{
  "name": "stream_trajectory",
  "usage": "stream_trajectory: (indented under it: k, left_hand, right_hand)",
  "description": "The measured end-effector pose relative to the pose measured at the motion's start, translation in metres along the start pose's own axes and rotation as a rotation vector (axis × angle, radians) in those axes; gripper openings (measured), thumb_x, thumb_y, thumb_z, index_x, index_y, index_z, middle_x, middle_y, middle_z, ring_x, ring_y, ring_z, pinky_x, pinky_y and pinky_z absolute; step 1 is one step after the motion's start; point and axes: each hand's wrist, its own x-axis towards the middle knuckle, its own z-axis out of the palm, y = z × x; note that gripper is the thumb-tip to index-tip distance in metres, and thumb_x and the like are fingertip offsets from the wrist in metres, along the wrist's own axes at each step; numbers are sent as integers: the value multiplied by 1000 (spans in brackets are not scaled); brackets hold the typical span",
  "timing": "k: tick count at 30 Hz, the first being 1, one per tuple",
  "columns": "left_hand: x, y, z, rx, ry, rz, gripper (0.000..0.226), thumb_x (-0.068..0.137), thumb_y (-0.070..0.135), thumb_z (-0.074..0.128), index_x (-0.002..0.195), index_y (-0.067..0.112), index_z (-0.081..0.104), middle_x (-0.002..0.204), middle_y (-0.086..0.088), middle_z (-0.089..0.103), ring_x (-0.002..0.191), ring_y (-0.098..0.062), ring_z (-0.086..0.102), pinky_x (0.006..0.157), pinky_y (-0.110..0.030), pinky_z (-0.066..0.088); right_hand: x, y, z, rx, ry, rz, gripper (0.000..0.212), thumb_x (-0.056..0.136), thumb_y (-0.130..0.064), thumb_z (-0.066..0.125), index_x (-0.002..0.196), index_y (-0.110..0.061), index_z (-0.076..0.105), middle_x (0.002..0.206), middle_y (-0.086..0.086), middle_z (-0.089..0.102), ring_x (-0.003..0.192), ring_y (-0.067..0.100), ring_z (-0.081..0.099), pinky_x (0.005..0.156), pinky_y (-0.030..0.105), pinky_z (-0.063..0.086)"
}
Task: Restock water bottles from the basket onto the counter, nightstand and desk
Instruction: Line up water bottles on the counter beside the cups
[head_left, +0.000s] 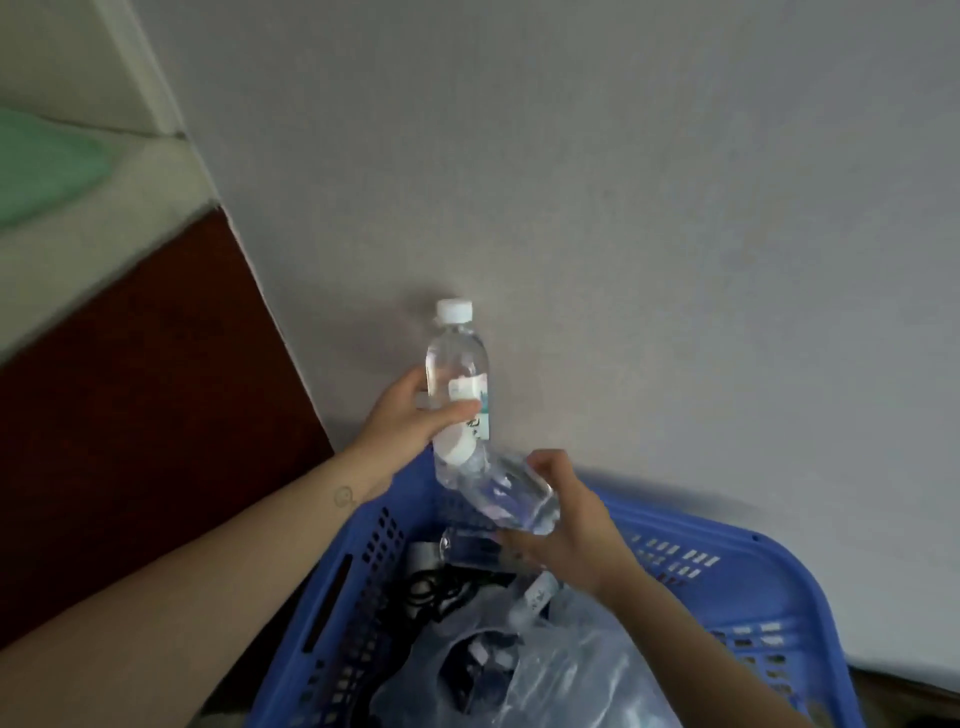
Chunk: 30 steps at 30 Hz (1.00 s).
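My left hand (410, 415) grips an upright clear water bottle (457, 358) with a white cap, held above the far rim of the blue plastic basket (753, 587). My right hand (571, 514) holds a second clear bottle (498, 488) tilted, its white cap pointing up and left against the first bottle. Both hands hover over the basket. More bottles (472, 551) lie inside the basket, partly hidden under my right hand.
A clear plastic bag (561, 675) and black cords (441, 592) lie in the basket. A plain grey wall (623, 208) fills the view ahead. To the left is a dark red panel (130, 415), with a white and green surface (52, 182) above it.
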Motion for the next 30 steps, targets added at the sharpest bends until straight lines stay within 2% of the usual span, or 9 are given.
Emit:
stream_trajectory:
  k: [3,7,9,14,18,20,23,28,30]
  left_hand:
    - [-15,41,-12,-162,47,-24,40,73,37,79,109,27,65,107,0,72,97,-19,70,86,-42,57]
    - [-50,80,-31,-303,68,-18,29,84,42,67,103,21,69,96,-8,74,92,-26,71,79,-44,57]
    - [-71,101,-41,-384,105,-48,38,79,49,64,101,18,72,99,-18,71,93,-34,68,85,-54,53]
    - [-126,152,-80,-481,105,12,42,89,50,55,111,17,70,111,-24,68,100,-38,66,92,-56,51]
    - [-182,184,-125,-518,40,141,37,89,48,56,109,20,71,96,-11,72,78,-24,69,71,-39,56]
    - [-214,196,-152,-481,52,243,44,77,52,63,109,21,70,96,-10,73,78,-24,70,72,-40,56]
    - [-255,204,-195,-380,127,378,54,69,54,67,114,25,67,102,-4,74,90,-24,73,79,-44,59]
    - [-309,208,-274,-282,251,501,40,81,43,68,116,24,65,104,0,74,93,-19,73,80,-40,60]
    - [-327,205,-304,-263,298,513,32,88,41,65,116,25,65,105,1,74,95,-18,72,83,-43,58]
  right_hand:
    - [-1,-48,-22,271,55,-53,60,61,-43,85,107,-33,47,94,-20,64,81,-4,62,64,12,47]
    - [-8,-114,-40,591,114,-99,45,65,-41,82,103,-27,61,97,4,70,87,21,69,69,29,55]
    - [-12,-150,-44,747,78,-104,43,69,-43,77,106,-25,65,99,12,71,88,30,70,69,38,57]
    - [-29,-245,-36,983,-35,-129,64,73,-45,70,121,-4,62,106,25,69,90,37,68,69,39,56]
    - [-52,-313,-14,1040,-41,-184,66,74,-46,66,120,0,62,106,26,67,91,39,66,73,46,56]
    - [-63,-349,6,1019,-36,-227,63,77,-44,62,122,-1,62,113,30,65,101,47,63,86,57,50]
    - [-77,-394,37,954,-19,-304,57,76,-34,74,124,-5,60,112,25,68,100,44,66,80,50,57]
    - [-92,-461,99,902,-67,-381,82,59,-44,86,129,-15,56,114,17,70,103,38,68,86,54,54]
    - [-96,-483,122,885,-85,-419,73,63,-44,82,127,-19,59,114,14,70,104,35,68,85,50,54]
